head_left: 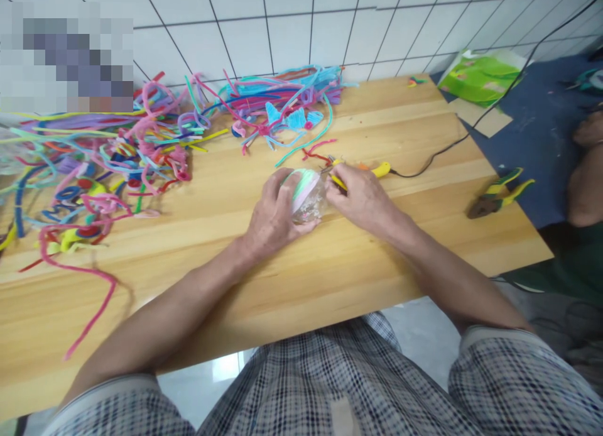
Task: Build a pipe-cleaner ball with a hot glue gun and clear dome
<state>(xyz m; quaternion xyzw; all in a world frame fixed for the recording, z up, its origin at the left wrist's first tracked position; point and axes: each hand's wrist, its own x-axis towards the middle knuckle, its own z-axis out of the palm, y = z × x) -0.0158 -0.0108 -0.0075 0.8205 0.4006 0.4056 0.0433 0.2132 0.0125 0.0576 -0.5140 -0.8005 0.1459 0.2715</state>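
Observation:
My left hand [273, 213] is wrapped around a clear plastic container [308, 210], tilted on its side above the table. Its round end is covered in pale green and lilac fuzzy stems [305, 188]. Closed on a small yellow-handled tool [338, 183] with a narrow metal tip, my right hand [360, 194] is just right of the container. The tip is at the container's edge; whether it touches I cannot tell. Behind the right hand lies a yellow glue gun [380, 169], partly hidden. Short red pipe cleaner pieces [320, 153] lie just beyond the hands.
Heaps of coloured pipe cleaners [160, 141] cover the table's left and back, along the tiled wall [292, 34]. Pliers [494, 197] with yellow-green handles lie near the right edge. A black cord [436, 156] runs off right, past a green packet [483, 78]. Another person's arm [586, 172] shows at far right.

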